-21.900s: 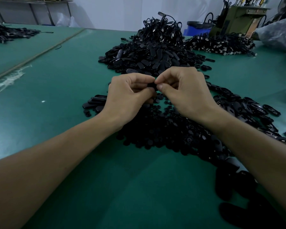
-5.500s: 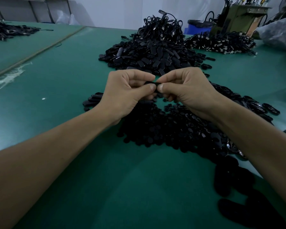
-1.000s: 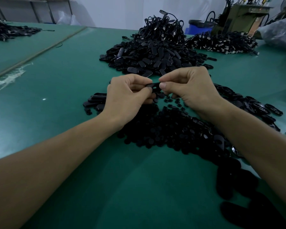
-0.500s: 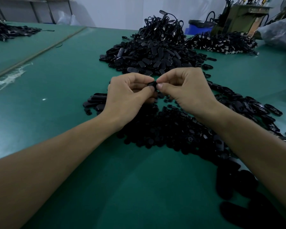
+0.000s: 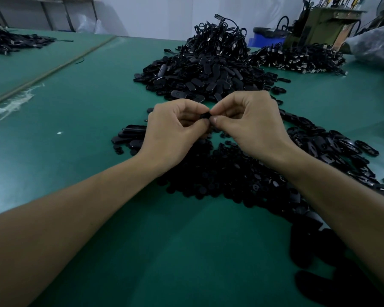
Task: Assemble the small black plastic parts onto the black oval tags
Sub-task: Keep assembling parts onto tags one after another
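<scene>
Green table [image 5: 80, 165] stretches wide on the left as far as a seam [image 5: 53, 68]; tags [image 5: 204, 74] are heaped ahead, parts [image 5: 226, 176] scattered under the wrists. Left hand [image 5: 173, 135] and right hand [image 5: 253, 127], both curled, meet above the parts and together pinch one small black piece [image 5: 205, 115].

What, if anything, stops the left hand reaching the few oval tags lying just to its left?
Likely yes. Those oval tags lie on open green mat right beside the left hand, nothing between. It is busy, though, pinching a small black piece together with the right hand.
</scene>
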Motion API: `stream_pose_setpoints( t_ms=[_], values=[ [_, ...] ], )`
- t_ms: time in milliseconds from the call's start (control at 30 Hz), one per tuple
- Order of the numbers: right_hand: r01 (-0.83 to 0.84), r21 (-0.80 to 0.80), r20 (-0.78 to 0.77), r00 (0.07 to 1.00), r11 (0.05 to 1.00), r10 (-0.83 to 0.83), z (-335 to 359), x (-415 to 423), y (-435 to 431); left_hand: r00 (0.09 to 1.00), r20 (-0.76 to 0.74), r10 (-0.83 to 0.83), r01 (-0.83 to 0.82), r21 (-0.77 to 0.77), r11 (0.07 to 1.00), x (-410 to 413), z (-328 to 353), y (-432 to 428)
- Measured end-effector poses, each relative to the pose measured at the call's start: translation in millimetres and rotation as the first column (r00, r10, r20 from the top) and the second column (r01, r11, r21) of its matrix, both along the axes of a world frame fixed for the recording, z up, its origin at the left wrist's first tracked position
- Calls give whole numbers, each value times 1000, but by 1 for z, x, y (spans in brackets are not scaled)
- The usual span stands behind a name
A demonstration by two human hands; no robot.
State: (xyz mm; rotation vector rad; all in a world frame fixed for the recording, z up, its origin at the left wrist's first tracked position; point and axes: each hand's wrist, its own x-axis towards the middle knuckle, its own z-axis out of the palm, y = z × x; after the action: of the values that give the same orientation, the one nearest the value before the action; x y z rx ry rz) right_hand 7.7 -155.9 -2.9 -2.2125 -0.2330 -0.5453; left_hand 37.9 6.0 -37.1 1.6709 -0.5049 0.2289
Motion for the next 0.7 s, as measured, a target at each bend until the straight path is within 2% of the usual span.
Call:
stream_pose_setpoints(
  t_ms=[133, 367, 533, 700],
  values=[
    [-30, -98, 43, 998, 995, 34, 3, -4, 5, 995, 66, 78, -84, 92, 992, 2, -1, 1],
    [-43, -148, 55, 997, 988, 52, 7, -2, -2, 994, 81, 71, -78, 83, 993, 0, 0, 1],
    [-132, -35, -68, 989, 991, 129, 6, 3, -14, 1000, 16, -24, 24, -9, 1000, 0, 1, 1],
    [-176, 70, -98, 978, 982, 183, 7, 6, -20, 998, -16, -68, 67, -40, 997, -1, 1, 1]
  ],
)
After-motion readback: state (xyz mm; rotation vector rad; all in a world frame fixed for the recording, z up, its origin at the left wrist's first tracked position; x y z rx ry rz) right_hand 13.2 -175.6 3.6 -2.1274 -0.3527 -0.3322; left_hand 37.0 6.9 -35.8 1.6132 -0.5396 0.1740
